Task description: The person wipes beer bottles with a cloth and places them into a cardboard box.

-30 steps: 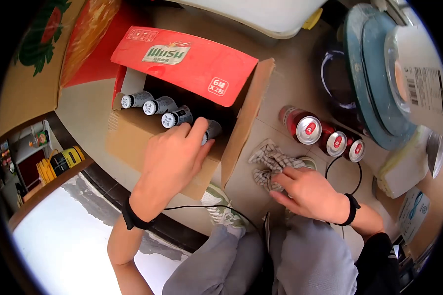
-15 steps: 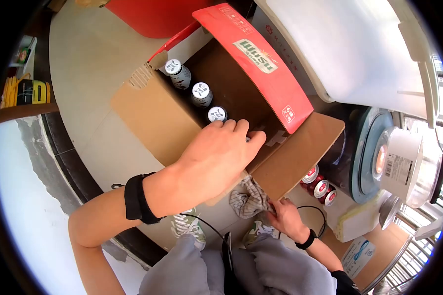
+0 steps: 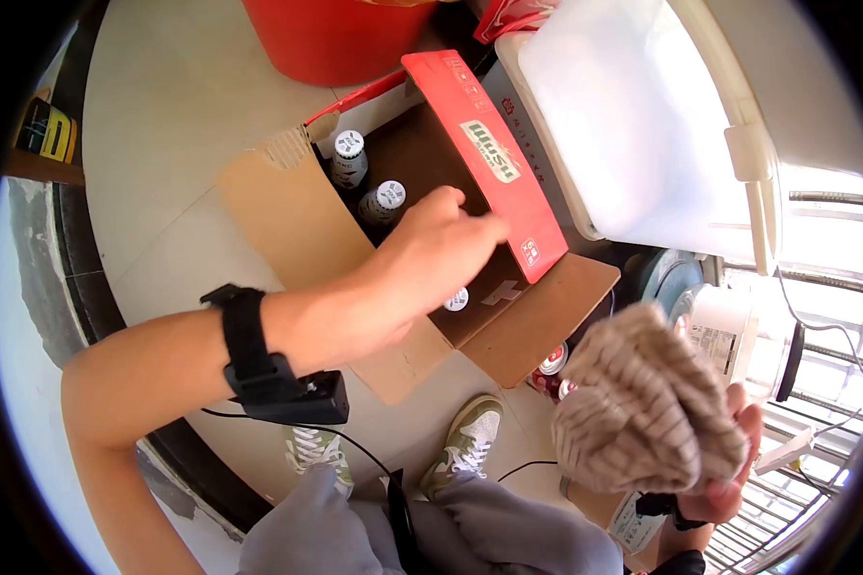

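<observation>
An open cardboard box (image 3: 288,216) with a red printed flap (image 3: 499,153) sits on the floor, holding capped bottles. Two bottle tops, a far bottle (image 3: 350,153) and a nearer bottle (image 3: 385,199), show left of my hand; another bottle cap (image 3: 456,299) shows below it. My left hand (image 3: 431,244) is over the box opening, fingers curled together; what they hold, if anything, is hidden beneath. Raised at the right, my right hand (image 3: 734,470) grips a crumpled striped cloth (image 3: 647,402), which hides part of the fingers.
Behind the box stands a red bucket (image 3: 340,34). A white plastic bin (image 3: 633,115) leans at its right. Red cans (image 3: 553,359) and a clear container (image 3: 729,331) are near the right flap. A wire rack (image 3: 786,508) lies lower right. A cable crosses near my shoes.
My right hand has lifted the striped cloth from beside the box up and to the right. My left hand has shifted within the box opening, uncovering a bottle cap below it. The view has shifted.
</observation>
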`<action>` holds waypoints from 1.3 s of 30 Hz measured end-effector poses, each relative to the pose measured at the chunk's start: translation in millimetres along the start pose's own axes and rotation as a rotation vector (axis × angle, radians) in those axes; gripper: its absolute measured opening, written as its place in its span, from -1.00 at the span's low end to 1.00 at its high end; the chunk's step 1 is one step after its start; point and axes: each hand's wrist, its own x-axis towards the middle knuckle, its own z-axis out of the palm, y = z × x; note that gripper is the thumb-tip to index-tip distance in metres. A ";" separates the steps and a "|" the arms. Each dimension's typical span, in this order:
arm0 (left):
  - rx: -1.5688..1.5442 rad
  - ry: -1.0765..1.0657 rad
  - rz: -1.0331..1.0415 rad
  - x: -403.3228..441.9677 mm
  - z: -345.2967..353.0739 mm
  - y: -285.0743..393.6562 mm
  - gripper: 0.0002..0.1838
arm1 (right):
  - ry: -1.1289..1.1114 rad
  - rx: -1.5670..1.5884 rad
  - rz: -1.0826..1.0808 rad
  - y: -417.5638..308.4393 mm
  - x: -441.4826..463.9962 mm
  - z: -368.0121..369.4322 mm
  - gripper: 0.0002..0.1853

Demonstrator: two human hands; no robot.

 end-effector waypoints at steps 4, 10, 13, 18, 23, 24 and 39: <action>-0.189 0.181 0.091 28.4 -10.7 -2.6 -0.50 | -0.149 -0.134 -0.084 -34.4 59.4 30.3 -0.25; -0.482 0.201 0.191 58.6 -24.0 5.1 -0.60 | -0.015 -0.245 -0.058 -25.3 175.3 153.9 -0.69; -0.644 0.209 0.110 31.5 -13.5 45.4 -0.60 | 0.002 -0.199 -0.139 12.1 224.7 194.6 -0.58; -0.769 0.187 0.159 48.1 -14.7 24.6 -0.38 | -0.462 -0.732 -0.292 84.7 275.4 234.4 -0.36; -0.860 0.206 0.246 47.8 -16.4 18.5 -0.28 | -0.732 -1.113 -0.275 127.9 290.4 241.1 -0.32; -0.888 0.225 0.249 44.6 -15.8 19.9 -0.28 | -0.766 -1.177 -0.339 130.0 291.4 237.8 -0.31; -0.862 0.407 0.161 40.7 -17.7 27.4 -0.33 | -0.831 -1.566 -0.245 102.7 227.1 188.0 -0.26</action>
